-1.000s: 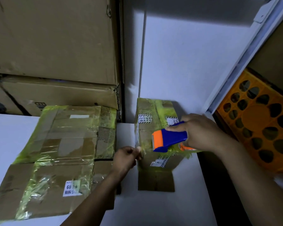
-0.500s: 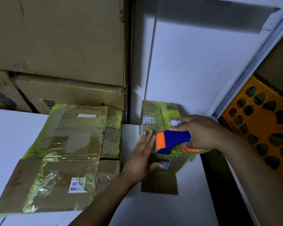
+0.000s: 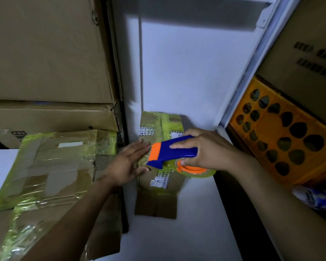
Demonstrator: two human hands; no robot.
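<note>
The small taped box (image 3: 159, 185) sits at the centre of the frame, under both your hands. Your left hand (image 3: 126, 164) presses flat on its left side, fingers straight and together. Your right hand (image 3: 207, 149) grips the blue-and-orange tape dispenser (image 3: 174, 149) over the box's right side, forearm entering from lower right.

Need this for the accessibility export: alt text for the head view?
A right hand grips a blue-and-orange tape dispenser against a small taped cardboard box on a white table, while the left hand presses flat on the box beside it. Flattened taped cardboard lies to the left; an orange crate stands at the right.
</note>
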